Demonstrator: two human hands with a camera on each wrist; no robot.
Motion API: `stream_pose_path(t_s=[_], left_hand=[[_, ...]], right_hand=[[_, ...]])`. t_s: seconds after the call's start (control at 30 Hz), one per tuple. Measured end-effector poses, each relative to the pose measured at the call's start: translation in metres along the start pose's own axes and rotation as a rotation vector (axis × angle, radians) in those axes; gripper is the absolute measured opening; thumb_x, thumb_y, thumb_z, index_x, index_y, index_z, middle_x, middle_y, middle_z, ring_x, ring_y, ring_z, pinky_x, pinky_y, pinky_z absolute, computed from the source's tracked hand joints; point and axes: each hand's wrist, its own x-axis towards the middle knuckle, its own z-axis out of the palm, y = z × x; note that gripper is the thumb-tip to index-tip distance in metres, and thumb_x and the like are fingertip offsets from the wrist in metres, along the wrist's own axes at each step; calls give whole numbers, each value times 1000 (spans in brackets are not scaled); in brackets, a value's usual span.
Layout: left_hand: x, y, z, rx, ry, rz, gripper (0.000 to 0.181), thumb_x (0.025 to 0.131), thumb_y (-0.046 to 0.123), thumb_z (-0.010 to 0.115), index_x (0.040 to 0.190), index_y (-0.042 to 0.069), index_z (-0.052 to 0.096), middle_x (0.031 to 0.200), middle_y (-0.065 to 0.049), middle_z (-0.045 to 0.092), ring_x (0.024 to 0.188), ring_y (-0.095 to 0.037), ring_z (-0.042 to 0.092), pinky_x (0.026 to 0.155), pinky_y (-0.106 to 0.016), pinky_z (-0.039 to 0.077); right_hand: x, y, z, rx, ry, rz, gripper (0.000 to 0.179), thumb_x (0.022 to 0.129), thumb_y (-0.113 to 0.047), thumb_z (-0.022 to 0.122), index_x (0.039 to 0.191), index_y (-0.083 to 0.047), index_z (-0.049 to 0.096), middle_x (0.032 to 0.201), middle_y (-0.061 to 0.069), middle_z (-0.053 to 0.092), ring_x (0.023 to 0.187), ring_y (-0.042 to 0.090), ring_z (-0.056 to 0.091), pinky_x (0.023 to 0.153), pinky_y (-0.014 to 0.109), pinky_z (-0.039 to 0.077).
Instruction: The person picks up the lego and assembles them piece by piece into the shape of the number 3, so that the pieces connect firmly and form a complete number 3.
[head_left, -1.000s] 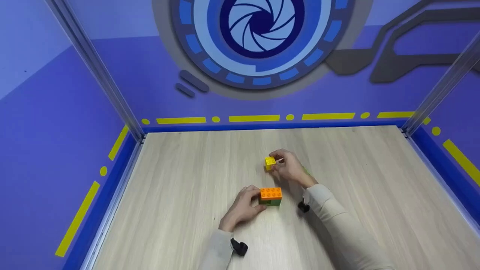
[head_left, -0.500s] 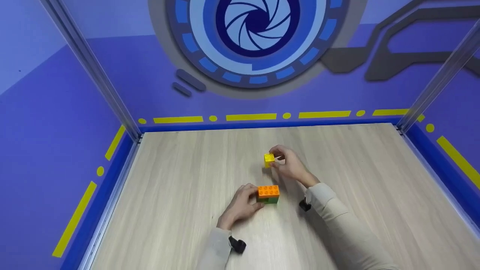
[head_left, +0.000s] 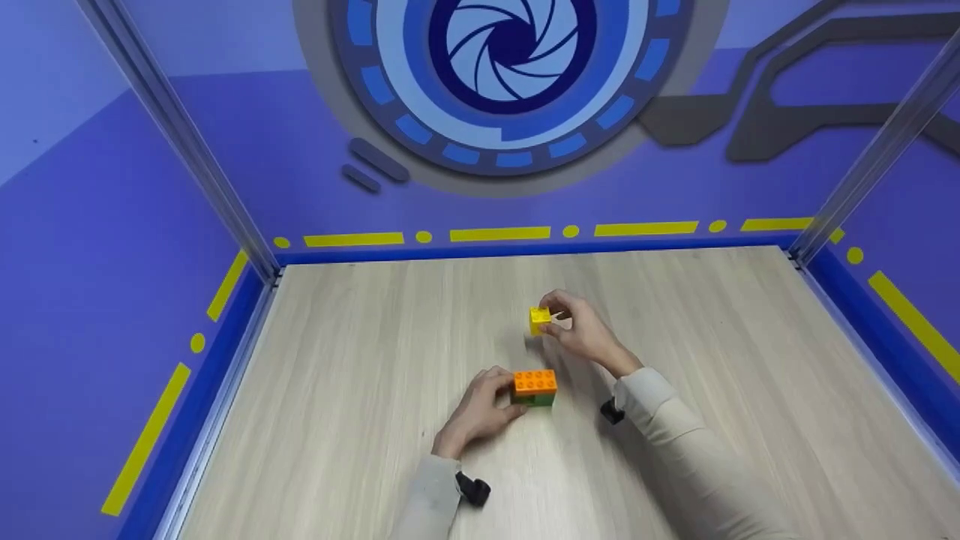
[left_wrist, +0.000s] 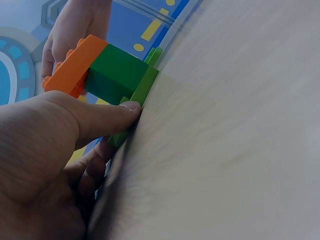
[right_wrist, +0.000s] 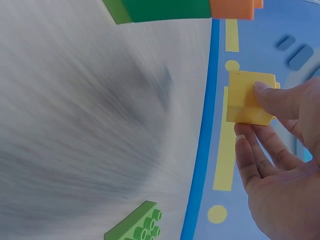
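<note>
In the head view my left hand (head_left: 480, 409) grips a small stack of toy building bricks near the middle of the table. An orange brick (head_left: 534, 381) tops this stack. The left wrist view shows a dark green brick (left_wrist: 117, 72) below it and a light green base piece (left_wrist: 146, 84) on the tabletop, with the thumb pressed against that base. Farther back, my right hand (head_left: 581, 330) pinches a yellow brick (head_left: 539, 320) between thumb and fingers, held off the table with its shadow below. A light green studded brick (right_wrist: 134, 229) lies low in the right wrist view.
The wooden tabletop (head_left: 360, 360) is bounded by a blue printed back wall (head_left: 465, 210), a left side wall (head_left: 97, 300) and a right side wall (head_left: 922, 225). Metal corner posts stand at both back corners.
The yellow brick has risen slightly in my right hand, apart from its shadow. A green bit once visible behind the right wrist is now hidden. My left hand still holds the stack.
</note>
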Motion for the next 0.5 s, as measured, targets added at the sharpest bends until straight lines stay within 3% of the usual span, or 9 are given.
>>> stream_pose_path(t_s=[0.5], left_hand=[[0, 0, 0, -18, -2, -13, 41, 94, 25, 83, 131, 12, 74, 125, 7, 66, 121, -17, 56, 110, -41, 46]], right_hand=[[-6, -4, 0, -12, 5, -41, 16, 96, -3, 79, 109, -10, 73, 113, 7, 69, 109, 29, 69, 99, 50, 59]])
